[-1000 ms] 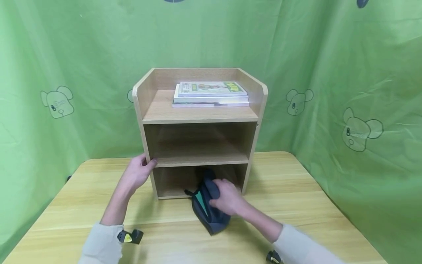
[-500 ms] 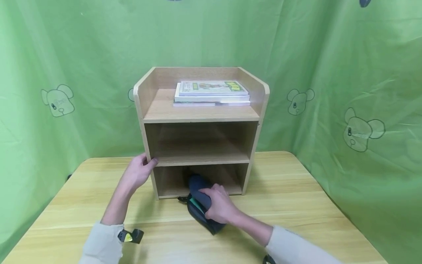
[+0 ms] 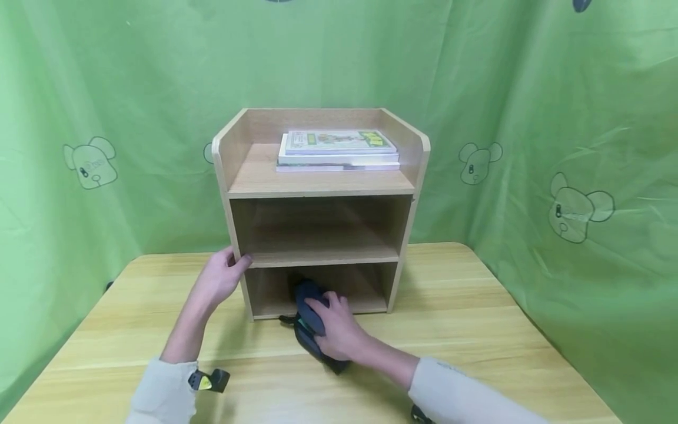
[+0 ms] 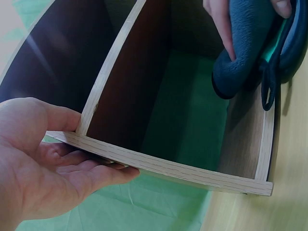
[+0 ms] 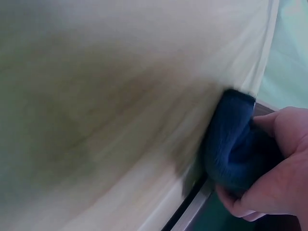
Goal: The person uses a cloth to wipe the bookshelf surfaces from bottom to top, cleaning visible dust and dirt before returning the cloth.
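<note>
The right hand (image 3: 339, 333) has shifted the navy fleece piece (image 3: 309, 294) leftward along the bottom shelf's front edge (image 3: 265, 317), fingers pinching it. It straddles that edge left of centre, near end over the desk (image 3: 477, 353), so the work seems partway along; the left hand (image 3: 218, 278) still grips the left side panel (image 3: 230, 218).

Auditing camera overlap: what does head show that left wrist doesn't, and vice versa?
Only head: the stack of books on top of the shelf unit, the mouse outlines on the green curtain, and both light sleeves.

Only left wrist: the left fingertips along the side panel's outer face.

Both: the left hand gripping that panel, the right hand holding the dark-blue fabric piece at the bottom compartment, plus curtain and tabletop.
</note>
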`<action>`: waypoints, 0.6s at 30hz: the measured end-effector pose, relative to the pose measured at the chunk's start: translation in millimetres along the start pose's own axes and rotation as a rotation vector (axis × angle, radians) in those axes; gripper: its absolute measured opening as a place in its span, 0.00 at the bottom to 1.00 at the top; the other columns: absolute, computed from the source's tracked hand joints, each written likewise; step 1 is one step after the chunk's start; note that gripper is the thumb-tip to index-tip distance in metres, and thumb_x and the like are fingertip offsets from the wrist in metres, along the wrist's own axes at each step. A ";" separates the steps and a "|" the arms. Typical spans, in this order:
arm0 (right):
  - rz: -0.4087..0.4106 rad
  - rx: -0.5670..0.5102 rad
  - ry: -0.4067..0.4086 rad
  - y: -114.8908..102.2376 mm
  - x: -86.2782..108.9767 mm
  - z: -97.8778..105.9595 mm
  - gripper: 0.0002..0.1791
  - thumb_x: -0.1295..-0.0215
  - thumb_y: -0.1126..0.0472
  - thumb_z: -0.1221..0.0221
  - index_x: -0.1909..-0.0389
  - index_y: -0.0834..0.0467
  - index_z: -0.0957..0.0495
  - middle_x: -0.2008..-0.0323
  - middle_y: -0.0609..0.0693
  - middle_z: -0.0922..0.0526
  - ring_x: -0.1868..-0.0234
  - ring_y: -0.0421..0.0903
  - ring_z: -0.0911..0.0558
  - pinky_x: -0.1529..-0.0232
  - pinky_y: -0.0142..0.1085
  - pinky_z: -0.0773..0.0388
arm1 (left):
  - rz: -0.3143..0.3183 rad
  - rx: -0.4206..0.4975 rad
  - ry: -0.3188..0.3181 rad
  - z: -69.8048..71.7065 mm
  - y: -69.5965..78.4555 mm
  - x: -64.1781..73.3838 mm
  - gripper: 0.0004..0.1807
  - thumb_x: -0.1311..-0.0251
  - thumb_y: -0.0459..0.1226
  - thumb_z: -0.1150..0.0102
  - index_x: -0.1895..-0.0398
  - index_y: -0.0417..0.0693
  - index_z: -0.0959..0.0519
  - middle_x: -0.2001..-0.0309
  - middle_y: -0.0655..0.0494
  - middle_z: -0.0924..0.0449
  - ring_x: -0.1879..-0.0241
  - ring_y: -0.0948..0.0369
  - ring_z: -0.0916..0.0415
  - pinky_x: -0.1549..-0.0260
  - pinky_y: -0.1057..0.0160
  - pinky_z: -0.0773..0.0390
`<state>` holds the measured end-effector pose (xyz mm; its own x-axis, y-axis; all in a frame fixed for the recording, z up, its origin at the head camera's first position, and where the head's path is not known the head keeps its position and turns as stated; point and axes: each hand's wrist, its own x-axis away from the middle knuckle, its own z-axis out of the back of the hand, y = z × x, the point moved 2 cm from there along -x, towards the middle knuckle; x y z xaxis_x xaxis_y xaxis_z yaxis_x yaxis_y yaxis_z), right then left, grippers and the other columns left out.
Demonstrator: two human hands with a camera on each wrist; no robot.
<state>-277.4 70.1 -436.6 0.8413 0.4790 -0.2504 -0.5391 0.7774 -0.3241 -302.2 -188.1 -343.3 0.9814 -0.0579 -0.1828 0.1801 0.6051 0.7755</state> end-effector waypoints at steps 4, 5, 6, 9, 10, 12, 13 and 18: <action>-0.054 -0.047 0.022 2.8 -4.5 7.4 0.37 0.51 0.71 0.35 0.34 0.56 0.25 0.43 0.63 0.27 0.46 0.58 0.28 0.48 0.50 0.23 | 0.003 0.014 -0.011 -1.7 -0.8 -0.6 0.21 0.25 0.46 0.52 0.44 0.38 0.23 0.68 0.50 0.29 0.59 0.52 0.28 0.61 0.57 0.26; -0.052 -0.038 0.039 3.4 -4.6 10.5 0.36 0.52 0.72 0.36 0.35 0.58 0.24 0.45 0.63 0.27 0.48 0.57 0.28 0.49 0.49 0.22 | 0.002 0.019 -0.014 -1.9 -0.9 -0.7 0.21 0.25 0.46 0.52 0.43 0.38 0.24 0.69 0.50 0.29 0.60 0.53 0.28 0.61 0.57 0.27; -0.042 -0.019 0.062 3.9 -4.9 13.8 0.34 0.53 0.72 0.37 0.38 0.61 0.23 0.48 0.62 0.26 0.50 0.56 0.28 0.50 0.48 0.22 | 0.001 0.023 -0.014 -2.1 -1.0 -0.8 0.21 0.25 0.46 0.52 0.44 0.38 0.24 0.69 0.51 0.30 0.62 0.53 0.29 0.63 0.58 0.27; 0.010 0.108 0.130 3.1 -4.7 26.5 0.30 0.55 0.72 0.37 0.44 0.68 0.22 0.54 0.61 0.26 0.54 0.55 0.27 0.51 0.47 0.22 | -0.001 0.029 -0.005 -1.4 -1.5 -1.4 0.19 0.25 0.45 0.52 0.48 0.38 0.23 0.72 0.52 0.33 0.68 0.55 0.32 0.68 0.59 0.29; 0.032 0.159 0.154 2.2 -4.8 31.3 0.29 0.57 0.73 0.37 0.47 0.69 0.22 0.56 0.60 0.26 0.55 0.55 0.27 0.52 0.47 0.22 | -0.004 0.028 -0.002 -1.0 -1.5 -1.6 0.18 0.25 0.45 0.52 0.50 0.38 0.23 0.72 0.53 0.33 0.69 0.55 0.33 0.70 0.59 0.30; 0.055 0.257 0.186 -0.8 -4.2 40.9 0.27 0.61 0.73 0.36 0.52 0.70 0.22 0.58 0.59 0.27 0.56 0.55 0.28 0.51 0.46 0.22 | -0.011 0.022 0.007 -0.3 -1.0 -1.7 0.17 0.25 0.45 0.52 0.52 0.39 0.23 0.73 0.53 0.33 0.69 0.55 0.34 0.70 0.60 0.30; 0.061 0.307 0.192 -2.7 -3.6 45.1 0.27 0.63 0.73 0.36 0.54 0.70 0.22 0.58 0.59 0.28 0.56 0.54 0.28 0.50 0.45 0.22 | -0.013 0.019 0.010 -0.1 -0.9 -1.7 0.17 0.25 0.45 0.52 0.52 0.39 0.23 0.72 0.53 0.33 0.69 0.55 0.33 0.69 0.60 0.30; 0.082 0.409 0.153 -13.3 -1.7 49.9 0.22 0.62 0.71 0.36 0.60 0.69 0.23 0.60 0.57 0.29 0.57 0.53 0.29 0.49 0.44 0.23 | -0.007 0.017 0.013 0.0 -1.4 -1.2 0.16 0.25 0.45 0.52 0.56 0.39 0.24 0.73 0.53 0.34 0.71 0.55 0.35 0.71 0.60 0.31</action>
<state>-269.7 79.2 -386.3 0.7645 0.5038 -0.4023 -0.5180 0.8515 0.0820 -303.6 -188.9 -344.1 0.9793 -0.0514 -0.1958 0.1878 0.5914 0.7842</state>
